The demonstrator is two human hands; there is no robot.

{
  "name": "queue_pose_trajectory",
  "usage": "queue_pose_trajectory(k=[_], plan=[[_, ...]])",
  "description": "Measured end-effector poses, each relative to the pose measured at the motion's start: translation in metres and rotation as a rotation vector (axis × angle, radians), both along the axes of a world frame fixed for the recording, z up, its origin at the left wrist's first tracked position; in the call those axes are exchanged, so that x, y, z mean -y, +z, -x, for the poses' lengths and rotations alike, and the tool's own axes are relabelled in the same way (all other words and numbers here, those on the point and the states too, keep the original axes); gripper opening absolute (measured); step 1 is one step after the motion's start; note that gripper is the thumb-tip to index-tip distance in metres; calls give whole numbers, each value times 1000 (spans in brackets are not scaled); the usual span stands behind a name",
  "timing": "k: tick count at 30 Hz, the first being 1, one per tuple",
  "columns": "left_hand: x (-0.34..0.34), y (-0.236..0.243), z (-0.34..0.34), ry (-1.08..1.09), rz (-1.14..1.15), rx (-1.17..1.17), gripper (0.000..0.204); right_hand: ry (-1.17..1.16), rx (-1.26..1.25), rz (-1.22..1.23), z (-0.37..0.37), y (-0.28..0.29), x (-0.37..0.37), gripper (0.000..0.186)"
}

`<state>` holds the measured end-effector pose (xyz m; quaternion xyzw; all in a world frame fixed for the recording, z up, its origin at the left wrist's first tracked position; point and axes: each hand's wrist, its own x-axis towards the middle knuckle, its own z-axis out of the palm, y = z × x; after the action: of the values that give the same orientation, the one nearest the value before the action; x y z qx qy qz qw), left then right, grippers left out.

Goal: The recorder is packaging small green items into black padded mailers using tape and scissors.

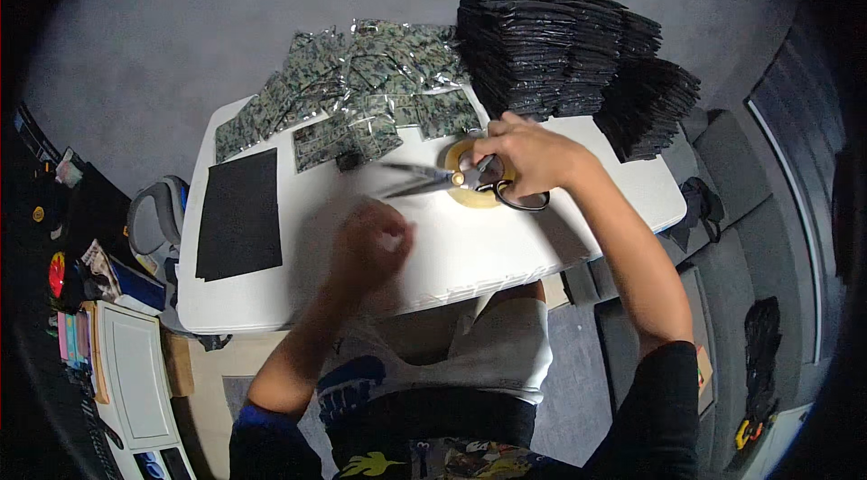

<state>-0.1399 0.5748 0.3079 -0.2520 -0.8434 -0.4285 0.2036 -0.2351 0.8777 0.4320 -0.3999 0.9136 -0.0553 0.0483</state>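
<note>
Scissors [420,180] with black handles are in my right hand [531,155], its fingers around the handles. Their blades stand apart and point left, smeared by motion. Below them, a roll of yellowish tape [470,199] lies flat on the white table [433,254], partly covered by the scissors and my hand. My left hand [372,243] is held over the table just below the blades, fingers curled together and slightly blurred; whatever they hold, if anything, cannot be made out. Left of it lies a flat black sheet [239,214].
Clear-wrapped camouflage-patterned packets [388,55] spread along the table's far side. Tall stacks of shiny black packages [542,51] stand at the far right. A grey sofa [722,245] borders the right, a grey chair [155,214] the left, and a white cabinet [135,376] the lower left.
</note>
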Motion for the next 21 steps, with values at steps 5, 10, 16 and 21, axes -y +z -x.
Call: queue_pose_trajectory(k=[5, 10, 16, 21], plan=[[30, 5, 37, 24, -221, 126, 32, -20, -120, -2, -22, 45, -5, 56], [4, 18, 41, -94, -216, 196, 64, -53, -207, -45, -38, 70, 1, 55], [-52, 8, 35, 160, -319, 119, 89, -78, -278, -131, -61, 85, 20, 63], [-86, 31, 21, 310, -617, 130, 88, -183, -253, -231, -73, 95, 31, 64]])
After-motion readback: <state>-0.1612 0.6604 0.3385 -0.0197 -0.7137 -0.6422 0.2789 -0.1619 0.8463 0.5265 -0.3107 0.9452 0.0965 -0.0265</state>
